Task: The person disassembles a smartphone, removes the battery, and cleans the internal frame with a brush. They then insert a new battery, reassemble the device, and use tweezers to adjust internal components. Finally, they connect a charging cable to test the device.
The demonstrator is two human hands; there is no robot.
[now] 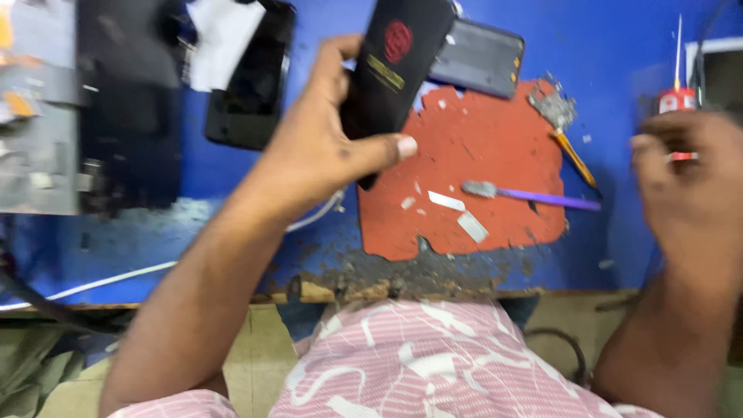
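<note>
Pink striped shirt cloth (433,364) fills the bottom of my view, just under the worn edge of the blue table (619,62). My left hand (325,147) is closed around a black phone (398,62), thumb across its lower back, holding it tilted above the table. My right hand (689,186) is blurred near a small red bottle with a thin nozzle (677,93); I cannot tell whether it grips anything. Between my hands lies a torn red mat (495,147) with a purple brush (534,197), an orange-handled tool (574,157) and white scraps. Beyond it rests a dark grey phone (478,57); another black phone (251,85) lies to the left.
</note>
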